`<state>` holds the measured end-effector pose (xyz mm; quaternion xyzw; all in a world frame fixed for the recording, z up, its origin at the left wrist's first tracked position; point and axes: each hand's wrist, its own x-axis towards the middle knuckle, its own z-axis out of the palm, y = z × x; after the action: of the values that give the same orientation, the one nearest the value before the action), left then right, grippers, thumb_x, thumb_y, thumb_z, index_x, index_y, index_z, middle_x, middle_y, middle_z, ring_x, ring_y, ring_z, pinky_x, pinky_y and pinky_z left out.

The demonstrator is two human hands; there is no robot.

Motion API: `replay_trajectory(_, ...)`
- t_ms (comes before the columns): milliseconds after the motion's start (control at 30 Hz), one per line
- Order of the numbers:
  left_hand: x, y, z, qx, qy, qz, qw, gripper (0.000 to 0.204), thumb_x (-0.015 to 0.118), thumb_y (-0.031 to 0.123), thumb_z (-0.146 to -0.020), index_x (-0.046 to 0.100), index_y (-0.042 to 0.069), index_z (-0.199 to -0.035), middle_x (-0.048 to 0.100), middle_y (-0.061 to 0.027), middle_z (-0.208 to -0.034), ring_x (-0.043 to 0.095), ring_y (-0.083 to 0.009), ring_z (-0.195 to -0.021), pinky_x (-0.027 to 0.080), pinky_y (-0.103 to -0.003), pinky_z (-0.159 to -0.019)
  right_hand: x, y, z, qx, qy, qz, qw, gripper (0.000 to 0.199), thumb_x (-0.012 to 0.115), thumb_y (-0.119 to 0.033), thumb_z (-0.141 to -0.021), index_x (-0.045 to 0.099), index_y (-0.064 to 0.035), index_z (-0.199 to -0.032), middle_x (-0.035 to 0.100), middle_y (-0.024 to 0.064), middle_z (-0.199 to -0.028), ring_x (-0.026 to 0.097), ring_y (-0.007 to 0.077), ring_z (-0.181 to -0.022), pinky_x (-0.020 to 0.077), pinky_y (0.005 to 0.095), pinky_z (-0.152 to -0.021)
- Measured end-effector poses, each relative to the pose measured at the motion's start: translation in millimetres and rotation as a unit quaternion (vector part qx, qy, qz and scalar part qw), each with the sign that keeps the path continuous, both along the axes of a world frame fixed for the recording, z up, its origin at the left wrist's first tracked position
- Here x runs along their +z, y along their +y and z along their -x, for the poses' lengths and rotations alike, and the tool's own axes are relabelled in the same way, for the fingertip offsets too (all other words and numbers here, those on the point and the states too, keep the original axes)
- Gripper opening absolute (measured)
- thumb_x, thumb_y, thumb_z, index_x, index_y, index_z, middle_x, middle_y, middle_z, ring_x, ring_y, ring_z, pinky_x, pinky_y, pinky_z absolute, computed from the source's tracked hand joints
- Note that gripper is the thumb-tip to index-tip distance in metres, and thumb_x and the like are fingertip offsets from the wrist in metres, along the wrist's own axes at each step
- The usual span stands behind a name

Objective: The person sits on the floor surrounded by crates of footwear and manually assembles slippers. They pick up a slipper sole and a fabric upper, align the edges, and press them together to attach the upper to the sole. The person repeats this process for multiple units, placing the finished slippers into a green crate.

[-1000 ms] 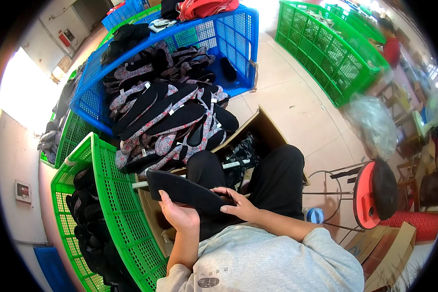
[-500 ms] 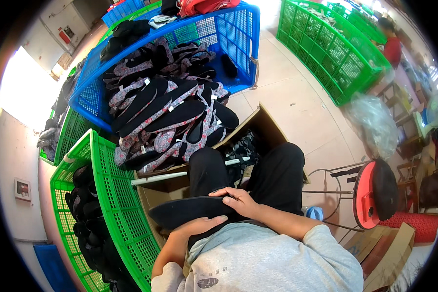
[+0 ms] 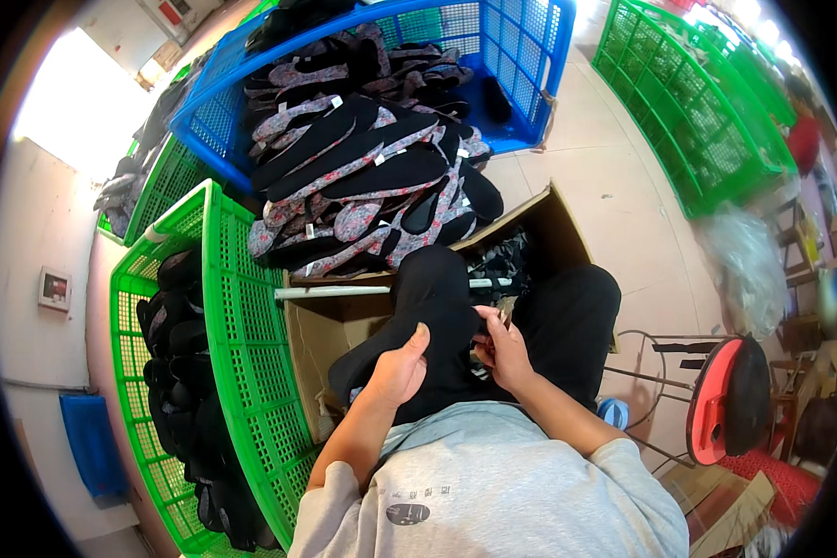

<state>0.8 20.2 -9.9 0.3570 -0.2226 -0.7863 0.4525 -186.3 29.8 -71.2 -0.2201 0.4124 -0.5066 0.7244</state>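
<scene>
A black fabric slipper (image 3: 361, 361) lies slantwise over my lap, its surface blending into my black trousers. My left hand (image 3: 400, 374) grips its near side, thumb raised along the top and the other fingers hidden beneath. My right hand (image 3: 506, 355) is closed at the slipper's right end, fingers curled against its edge; exactly what sits between the fingertips is hard to see. Beyond my knees lies a heap of slippers (image 3: 381, 177) with black soles and grey-red floral sides, some showing small white tags.
The heap spills from a blue crate (image 3: 528, 93). At my left stands a green crate (image 3: 251, 372) of black slippers. An open cardboard box (image 3: 563, 228) with a white bar (image 3: 335, 292) surrounds my knees. To the right are a red-and-black stool (image 3: 716, 400), a plastic bag (image 3: 744, 270) and another green crate (image 3: 688, 112).
My right hand has lifted off the slipper's top and moved right to its end, fingers now curled. My left hand has turned thumb-up. The whole view has shifted slightly.
</scene>
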Motion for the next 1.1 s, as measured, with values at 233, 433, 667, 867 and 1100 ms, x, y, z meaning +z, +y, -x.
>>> replay_trajectory(233, 23.7, -17.8, 8.6, 0.007, 0.152, 0.023, 0.988, 0.051, 0.039, 0.037, -0.107, 0.046, -0.002, -0.139, 0.053, -0.0171, -0.140, 0.051, -0.0299, -0.129, 0.038, -0.043, -0.112, 3.3, 4.2, -6.7, 0.064, -0.019, 0.038, 0.997, 0.042, 0.051, -0.037, -0.103, 0.053, -0.0099, -0.135, 0.068, 0.0058, -0.099, 0.040, 0.0023, -0.052, 0.0295, 0.0185, -0.045)
replay_trajectory(433, 27.1, -17.7, 11.1, 0.115, 0.142, -0.061, 0.981, 0.052, 0.038, 0.039, -0.107, 0.046, -0.001, -0.139, 0.054, -0.0161, -0.140, 0.052, -0.0324, -0.128, 0.042, -0.045, -0.109, -9.1, 6.6, -5.7, 0.088, -0.038, 0.037, 0.995, 0.056, 0.059, -0.037, -0.099, 0.044, -0.0064, -0.143, 0.066, 0.0047, -0.094, 0.046, 0.0035, -0.058, 0.0355, 0.0194, -0.051)
replay_trajectory(667, 49.3, -16.0, 10.7, 0.082, 0.417, -0.025, 0.905, 0.051, 0.044, 0.041, -0.104, 0.049, 0.005, -0.140, 0.053, -0.0138, -0.142, 0.050, -0.0315, -0.132, 0.037, -0.050, -0.114, -7.1, 8.9, -16.1, 0.209, -0.036, 0.107, 0.971, 0.098, 0.082, -0.046, -0.078, 0.028, -0.0048, -0.150, 0.052, 0.0039, -0.132, 0.051, 0.0067, -0.090, 0.0362, 0.0255, -0.092)
replay_trajectory(867, 42.6, -30.4, 21.3, 0.108, 0.504, -0.081, 0.853, 0.047, 0.047, 0.042, -0.103, 0.056, 0.007, -0.133, 0.057, -0.0139, -0.137, 0.051, -0.0325, -0.130, 0.036, -0.051, -0.114, -12.4, 16.6, -18.3, 0.190, -0.022, 0.143, 0.971, 0.091, 0.078, -0.042, -0.083, 0.031, -0.0014, -0.149, 0.049, 0.0064, -0.138, 0.046, 0.0155, -0.128, 0.0362, 0.0323, -0.109)
replay_trajectory(1100, 45.7, -7.2, 33.1, -0.080, -0.368, 0.294, 0.879, 0.029, 0.067, 0.032, -0.092, 0.062, 0.004, -0.097, 0.068, -0.0088, -0.087, 0.064, -0.0232, -0.082, 0.051, -0.037, -0.079, -8.6, 9.5, -2.7, 0.042, -0.085, 0.043, 0.995, 0.055, 0.049, -0.047, -0.100, 0.047, -0.0038, -0.133, 0.059, 0.0094, -0.123, 0.059, 0.0214, -0.114, 0.0479, 0.0378, -0.099)
